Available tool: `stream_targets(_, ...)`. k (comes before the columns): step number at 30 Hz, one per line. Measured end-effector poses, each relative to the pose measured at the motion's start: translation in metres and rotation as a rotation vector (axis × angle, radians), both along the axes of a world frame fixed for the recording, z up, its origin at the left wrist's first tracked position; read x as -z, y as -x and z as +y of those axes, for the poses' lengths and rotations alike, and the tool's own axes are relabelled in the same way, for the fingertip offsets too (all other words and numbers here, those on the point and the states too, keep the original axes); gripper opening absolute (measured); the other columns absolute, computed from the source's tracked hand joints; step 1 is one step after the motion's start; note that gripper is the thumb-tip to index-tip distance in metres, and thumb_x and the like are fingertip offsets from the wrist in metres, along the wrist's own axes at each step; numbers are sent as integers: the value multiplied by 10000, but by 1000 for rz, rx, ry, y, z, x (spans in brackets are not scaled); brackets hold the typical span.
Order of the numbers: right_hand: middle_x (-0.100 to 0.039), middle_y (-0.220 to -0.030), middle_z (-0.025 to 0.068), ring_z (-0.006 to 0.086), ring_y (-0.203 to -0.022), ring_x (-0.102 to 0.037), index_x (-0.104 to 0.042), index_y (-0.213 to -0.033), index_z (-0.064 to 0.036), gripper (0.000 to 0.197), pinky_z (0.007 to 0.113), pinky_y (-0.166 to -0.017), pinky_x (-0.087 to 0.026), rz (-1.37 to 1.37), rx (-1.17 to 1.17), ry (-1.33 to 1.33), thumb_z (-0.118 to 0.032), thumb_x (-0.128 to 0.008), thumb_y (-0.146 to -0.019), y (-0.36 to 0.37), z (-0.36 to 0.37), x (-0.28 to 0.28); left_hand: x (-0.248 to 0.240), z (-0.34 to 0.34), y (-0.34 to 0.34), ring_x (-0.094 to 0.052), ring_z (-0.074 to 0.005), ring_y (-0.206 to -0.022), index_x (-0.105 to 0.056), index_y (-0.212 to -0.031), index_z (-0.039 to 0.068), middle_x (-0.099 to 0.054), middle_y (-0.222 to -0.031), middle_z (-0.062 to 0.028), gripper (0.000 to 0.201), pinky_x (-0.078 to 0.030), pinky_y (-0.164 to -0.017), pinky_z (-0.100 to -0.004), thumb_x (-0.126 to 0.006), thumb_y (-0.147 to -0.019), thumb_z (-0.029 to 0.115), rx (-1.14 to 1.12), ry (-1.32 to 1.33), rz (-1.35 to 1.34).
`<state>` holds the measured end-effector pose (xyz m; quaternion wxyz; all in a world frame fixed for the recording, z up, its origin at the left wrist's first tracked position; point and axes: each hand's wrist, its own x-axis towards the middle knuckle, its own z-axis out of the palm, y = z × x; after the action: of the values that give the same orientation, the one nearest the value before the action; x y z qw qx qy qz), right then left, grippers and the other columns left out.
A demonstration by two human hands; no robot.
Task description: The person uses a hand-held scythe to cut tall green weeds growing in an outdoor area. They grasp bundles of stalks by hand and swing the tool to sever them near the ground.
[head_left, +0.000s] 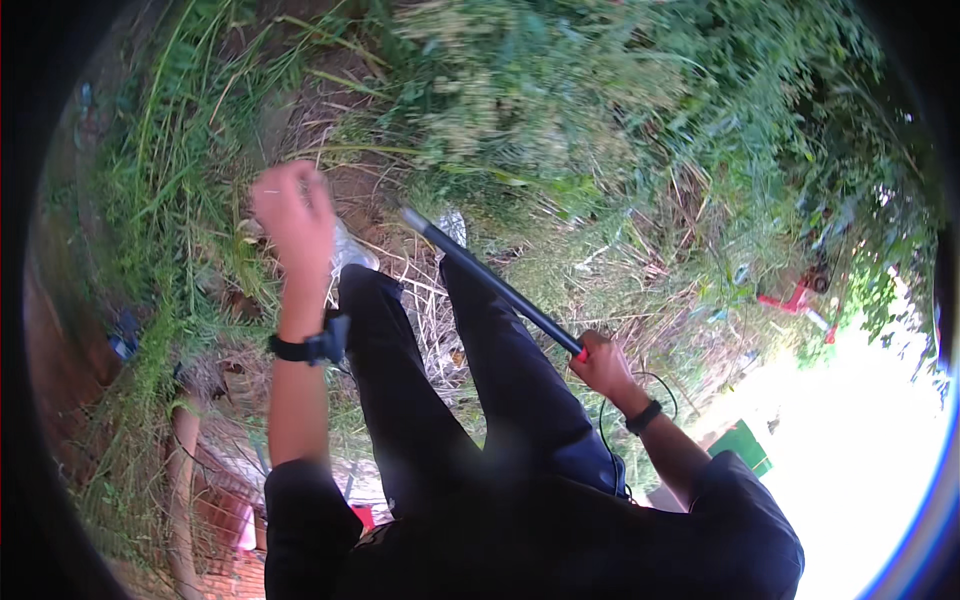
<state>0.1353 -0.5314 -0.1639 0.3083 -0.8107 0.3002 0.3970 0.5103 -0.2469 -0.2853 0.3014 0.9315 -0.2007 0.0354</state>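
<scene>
your right hand [603,362] is clamped around the end of a long dark pole [492,280], right at a small red part of its grip. the pole runs up and to the left from that hand, crossing in front of your right leg, and its far tip sits low among the dry grass and stalks [430,300] near your feet. a black band sits on your right wrist, with a thin black cable looping beside it.

your left hand [293,212] is raised well apart from the pole, curled into a loose fist; it is blurred, so you cannot tell whether anything is inside it. a black wrist strap [312,346] sits on that forearm.

your dark trousers [410,400] fill the middle, and a pale shoe [352,252] shows just beside the left hand. green weeds [560,90] crowd the ground above. a red object [795,297] lies in the grass at right, and a green box [742,445] sits near the glare.
</scene>
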Motion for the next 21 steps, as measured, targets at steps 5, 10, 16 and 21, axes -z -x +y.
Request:
stream_targets(5, -563, -859, 200, 415, -748, -590, -573, -807, 2, 171, 476, -677, -483, 84, 160, 37, -133, -649, -735, 79, -11, -53, 17, -142, 110, -588, -335, -1077, -572, -1158, 42, -610, -1141, -185, 307, -468, -916, -434, -639, -862, 86, 553, 15, 457)
stream_targets(10, -560, -731, 198, 401, -668, -590, -560, -762, 1, 199, 460, -593, -472, 116, 246, 68, -150, -682, -720, 155, -12, -90, 85, -214, 153, -556, -303, -1199, -471, -1403, 80, -597, -1275, -169, 540, -411, -1054, -444, -611, -888, 155, 682, -225, 319)
stream_targets(16, -453, -534, 133, 294, -424, -452, -420, -621, -47, 229, 402, -433, -394, 69, 287, 171, -95, -640, -660, 251, -11, -143, 106, -220, 145, -618, -288, -1075, -622, -1219, 100, -676, -1128, -101, 431, -473, -913, -448, -679, -844, 304, 1014, -729, 750)
stream_targets(21, -387, -481, 101, 226, -392, -394, -390, -579, -45, 268, 355, -414, -342, -109, 302, 70, -83, -634, -684, 227, -41, -142, 69, -128, 149, -607, -276, -1010, -642, -996, 59, -656, -928, -98, 289, -496, -890, -408, -710, -783, 241, 1034, -328, 354)
